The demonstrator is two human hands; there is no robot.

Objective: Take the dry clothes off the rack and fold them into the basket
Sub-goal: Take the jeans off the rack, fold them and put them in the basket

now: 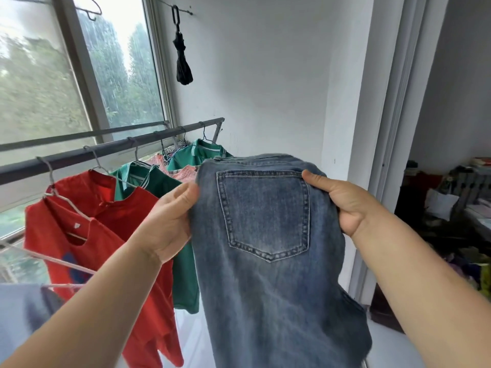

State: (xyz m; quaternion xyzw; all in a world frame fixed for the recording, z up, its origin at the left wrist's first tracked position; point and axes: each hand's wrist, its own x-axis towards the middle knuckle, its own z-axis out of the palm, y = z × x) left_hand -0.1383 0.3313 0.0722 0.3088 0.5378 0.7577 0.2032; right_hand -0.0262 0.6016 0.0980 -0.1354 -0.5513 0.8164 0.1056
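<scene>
A pair of blue jeans (pixel 268 251) hangs in front of me, back pocket facing me, legs dropping out of view below. My left hand (pixel 172 221) grips the waist's left edge. My right hand (pixel 342 200) grips the right edge, thumb lying over the fabric near the pocket. To the left runs the dark rack bar (pixel 111 150) with clothes on wire hangers: red shirts (pixel 87 235), green shirts (pixel 183 261) and a pink patterned garment (pixel 186 172). No basket is in view.
A window (pixel 66 75) fills the left wall behind the rack. A folded black umbrella (pixel 183 65) hangs on the white wall. A grey-blue cloth (pixel 18 314) lies at the lower left. A doorway at right opens on cluttered furniture (pixel 457 208).
</scene>
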